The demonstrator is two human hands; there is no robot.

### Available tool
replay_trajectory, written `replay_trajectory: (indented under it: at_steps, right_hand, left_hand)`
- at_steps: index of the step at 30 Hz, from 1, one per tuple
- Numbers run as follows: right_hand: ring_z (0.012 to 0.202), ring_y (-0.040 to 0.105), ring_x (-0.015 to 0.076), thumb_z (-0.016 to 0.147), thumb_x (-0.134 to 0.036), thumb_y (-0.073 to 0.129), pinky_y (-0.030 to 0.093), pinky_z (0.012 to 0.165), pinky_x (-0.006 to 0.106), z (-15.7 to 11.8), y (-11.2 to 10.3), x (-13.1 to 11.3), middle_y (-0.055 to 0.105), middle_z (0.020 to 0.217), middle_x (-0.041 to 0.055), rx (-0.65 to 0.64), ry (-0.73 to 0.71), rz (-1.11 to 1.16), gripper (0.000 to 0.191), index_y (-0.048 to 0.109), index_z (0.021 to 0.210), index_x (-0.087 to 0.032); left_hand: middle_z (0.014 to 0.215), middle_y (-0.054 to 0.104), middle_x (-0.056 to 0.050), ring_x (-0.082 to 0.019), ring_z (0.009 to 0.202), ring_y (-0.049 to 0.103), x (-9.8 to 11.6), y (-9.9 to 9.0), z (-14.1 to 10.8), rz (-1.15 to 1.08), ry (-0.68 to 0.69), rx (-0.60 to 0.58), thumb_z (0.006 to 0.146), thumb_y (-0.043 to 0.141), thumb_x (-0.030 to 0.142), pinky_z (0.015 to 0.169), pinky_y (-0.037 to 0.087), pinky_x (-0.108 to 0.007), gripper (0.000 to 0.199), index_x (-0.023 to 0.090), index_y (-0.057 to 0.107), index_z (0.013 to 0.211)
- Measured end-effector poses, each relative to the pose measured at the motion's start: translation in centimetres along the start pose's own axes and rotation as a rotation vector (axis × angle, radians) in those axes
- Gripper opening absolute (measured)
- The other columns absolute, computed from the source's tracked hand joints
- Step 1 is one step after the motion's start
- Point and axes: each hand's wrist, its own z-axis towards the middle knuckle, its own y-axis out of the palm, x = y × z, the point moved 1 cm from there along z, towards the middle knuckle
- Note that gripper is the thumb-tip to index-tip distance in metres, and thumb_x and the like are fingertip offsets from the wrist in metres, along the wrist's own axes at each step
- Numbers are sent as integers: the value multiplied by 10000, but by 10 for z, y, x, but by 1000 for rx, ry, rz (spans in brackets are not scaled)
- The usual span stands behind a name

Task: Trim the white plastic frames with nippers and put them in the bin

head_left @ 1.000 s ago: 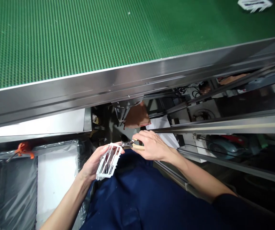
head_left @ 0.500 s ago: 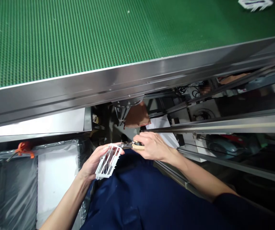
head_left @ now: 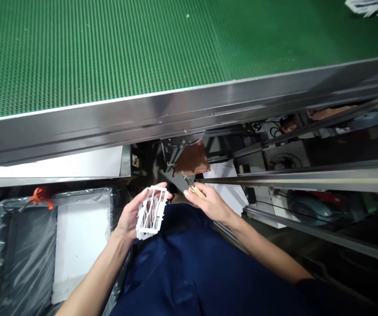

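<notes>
Left: tray (head_left: 24, 254). Right of it, the left hand (head_left: 130, 216) grips the white frame (head_left: 159, 211). Farther right, the right hand (head_left: 212, 204) grips pliers (head_left: 191, 186), clear of the frame. Step judged: trimming, between cuts. Another cut would call for careful tip alignment.

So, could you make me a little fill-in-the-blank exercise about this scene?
The left hand holds a frame coloured ____.
The right hand holds pliers; in the picture, the frame is to their ____.
The belt at the top is coloured ____.
The tie at lower left is coloured ____.
Missing words: white; left; green; orange.
</notes>
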Motion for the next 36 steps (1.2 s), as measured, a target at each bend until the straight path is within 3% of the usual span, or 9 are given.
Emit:
replay_trajectory:
  at_steps: [4, 13, 23, 27, 33, 36]
  right_hand:
    - [556, 416, 88, 842, -461, 487, 330, 532, 226, -2, 15, 1, 450, 621, -31, -20, 58, 186, 323, 450, 711, -168]
    - [611, 489, 103, 796, -337, 575, 387, 582, 239, -7, 46, -10, 540, 705, -16, -91, 54, 346, 187, 484, 791, -175]
    - [654, 521, 120, 788, -282, 574, 404, 610, 252, -7, 55, -14, 543, 693, -13, -82, 15, 369, 136, 488, 794, -177]
    - [641, 528, 116, 782, -337, 587, 418, 615, 252, -8, 57, -19, 556, 712, -9, -42, 17, 304, 188, 490, 776, -176]
    - [695, 568, 137, 678, -466, 679, 435, 658, 268, -2, 70, -19, 609, 778, -3, 49, 66, 129, 348, 531, 825, -187]
    - [622, 535, 120, 706, -456, 657, 421, 608, 257, 4, 75, -12, 582, 690, -11, -41, 50, 308, 315, 516, 766, -180]
  left_hand:
    - [995, 682, -81, -158, 665, 647, 2, -3, 4, -58, 62, -8, 840, 540, 348, 574, 553, -245, 356, 183, 571, 1154]
    - [1019, 671, -68, -135, 655, 651, 4, -5, 1, -102, 124, -25, 856, 529, 327, 536, 552, -211, 345, 183, 561, 1168]
    - [1019, 665, -80, -128, 632, 640, 6, -13, -3, -111, 123, 4, 847, 541, 335, 525, 549, -211, 359, 172, 555, 1166]
    - [1033, 653, -89, -130, 625, 623, 6, -10, -3, -60, 146, 30, 811, 584, 342, 529, 533, -221, 408, 170, 544, 1179]
    - [923, 631, -53, -109, 637, 575, 6, 8, 1, 328, 399, 304, 728, 694, 310, 574, 480, -201, 385, 155, 595, 1066]
    - [742, 591, -6, -79, 519, 487, 8, 13, -1, 449, 405, 397, 698, 713, 355, 457, 412, -181, 391, 160, 614, 1022]
